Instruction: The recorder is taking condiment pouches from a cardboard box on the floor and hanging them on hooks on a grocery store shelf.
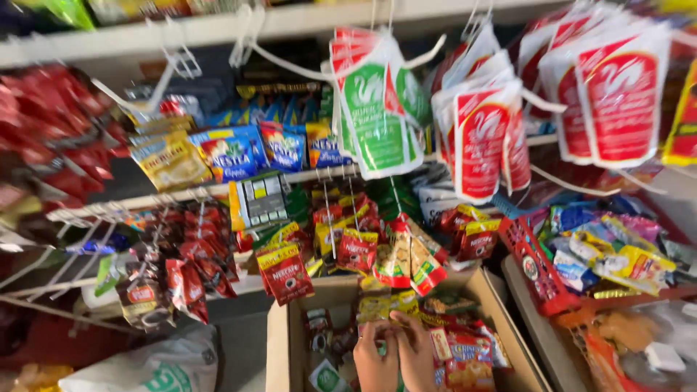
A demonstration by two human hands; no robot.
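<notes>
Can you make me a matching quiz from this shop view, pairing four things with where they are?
Things:
1. Both hands
2. Green-and-white pouches
3. Red basket
4. White sack

Places:
A. lower left, on the floor
B. hanging near the top centre
C. inside the cardboard box
D. right of the box, filled with small packets

Pairs: 1-C, 2-B, 3-D, 4-A

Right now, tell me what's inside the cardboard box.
The cardboard box holds red and yellow snack packets and small sachets. Both hands cover the middle; the bottom is hidden.

both hands (396,353) in box (279,348), below hanging sachets (377,109).
</notes>
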